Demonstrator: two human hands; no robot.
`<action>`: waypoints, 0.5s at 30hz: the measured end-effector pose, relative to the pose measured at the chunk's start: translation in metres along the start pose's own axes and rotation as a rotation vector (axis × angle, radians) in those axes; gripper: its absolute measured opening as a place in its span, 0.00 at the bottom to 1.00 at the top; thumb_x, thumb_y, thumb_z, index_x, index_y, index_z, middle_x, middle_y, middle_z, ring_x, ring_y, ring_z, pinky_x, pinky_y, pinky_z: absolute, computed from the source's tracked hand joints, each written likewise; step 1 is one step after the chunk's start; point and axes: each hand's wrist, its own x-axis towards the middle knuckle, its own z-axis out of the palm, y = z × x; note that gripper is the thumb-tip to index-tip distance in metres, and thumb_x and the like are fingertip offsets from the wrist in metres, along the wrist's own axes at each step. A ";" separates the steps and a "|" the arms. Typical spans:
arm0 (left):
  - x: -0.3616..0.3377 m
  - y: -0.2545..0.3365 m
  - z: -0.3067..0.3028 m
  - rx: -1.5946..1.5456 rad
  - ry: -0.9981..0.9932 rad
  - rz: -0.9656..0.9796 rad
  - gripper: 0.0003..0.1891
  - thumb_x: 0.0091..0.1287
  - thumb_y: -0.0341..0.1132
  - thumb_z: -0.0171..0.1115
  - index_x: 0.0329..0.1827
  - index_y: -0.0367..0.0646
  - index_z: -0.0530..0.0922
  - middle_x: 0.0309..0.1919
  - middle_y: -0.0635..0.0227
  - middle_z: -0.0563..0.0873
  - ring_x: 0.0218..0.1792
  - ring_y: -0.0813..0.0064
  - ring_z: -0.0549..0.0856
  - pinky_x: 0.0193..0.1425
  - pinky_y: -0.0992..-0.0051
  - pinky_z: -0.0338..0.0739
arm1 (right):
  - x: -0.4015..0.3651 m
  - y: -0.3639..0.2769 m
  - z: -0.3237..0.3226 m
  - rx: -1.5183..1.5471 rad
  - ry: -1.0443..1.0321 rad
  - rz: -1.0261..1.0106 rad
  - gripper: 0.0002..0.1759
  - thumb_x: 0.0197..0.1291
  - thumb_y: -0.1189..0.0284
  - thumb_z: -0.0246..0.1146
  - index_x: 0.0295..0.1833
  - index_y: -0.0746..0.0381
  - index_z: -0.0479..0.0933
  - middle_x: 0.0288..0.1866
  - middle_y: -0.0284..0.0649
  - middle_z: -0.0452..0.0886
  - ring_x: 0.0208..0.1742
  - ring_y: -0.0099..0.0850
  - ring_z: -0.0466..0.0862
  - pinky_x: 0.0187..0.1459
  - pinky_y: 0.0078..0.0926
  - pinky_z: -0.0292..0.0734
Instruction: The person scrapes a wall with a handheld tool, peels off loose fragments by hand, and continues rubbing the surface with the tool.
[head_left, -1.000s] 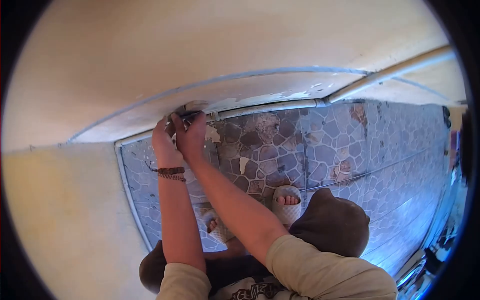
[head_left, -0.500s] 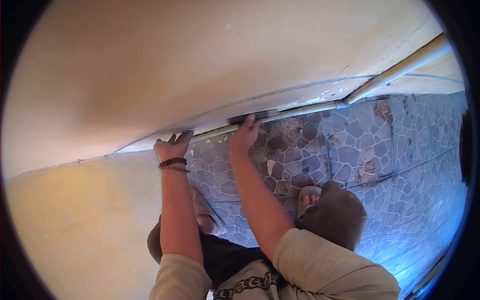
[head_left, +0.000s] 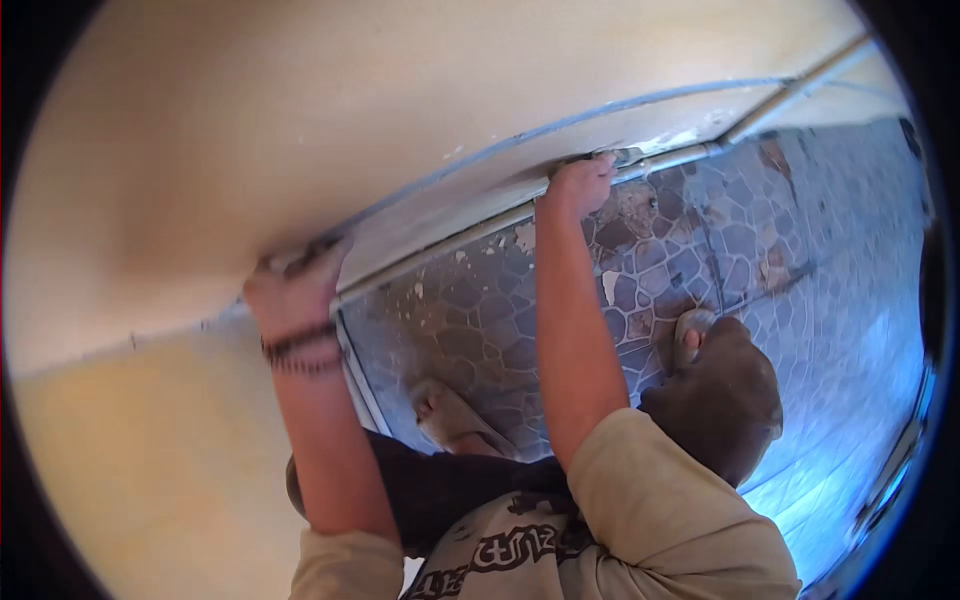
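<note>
From where I stand, the person's right hand [head_left: 582, 187] is low on the wall [head_left: 330, 110], its fingers closed over a slim flat tool [head_left: 629, 156]. The tool lies along the wall's foot, a pale end poking out to the right of those fingers; the rest is mostly covered by the hand. Farther to the right, past that end, is a patch of flaked paint [head_left: 682, 139], and above the knuckles a blue-grey stripe [head_left: 560, 126] crosses the wall.

The left hand [head_left: 294, 290], well off to the left, is a bit blurred, but its fingers look free and parted, propped against the wall. Dark bracelets [head_left: 300, 350] ring the wrist just below them. A pipe [head_left: 450, 243] runs between the two hands along the base, and below the right fingers spreads the stone-patterned floor [head_left: 480, 310], with pale chips [head_left: 420, 290] scattered between the hands.
</note>
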 end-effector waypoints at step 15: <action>-0.026 0.049 -0.022 -0.704 -0.376 -0.645 0.30 0.75 0.33 0.44 0.74 0.26 0.47 0.75 0.44 0.52 0.78 0.51 0.48 0.81 0.49 0.41 | -0.008 0.022 0.028 -0.257 0.436 -0.491 0.29 0.72 0.58 0.44 0.54 0.76 0.72 0.41 0.71 0.77 0.41 0.63 0.76 0.47 0.56 0.68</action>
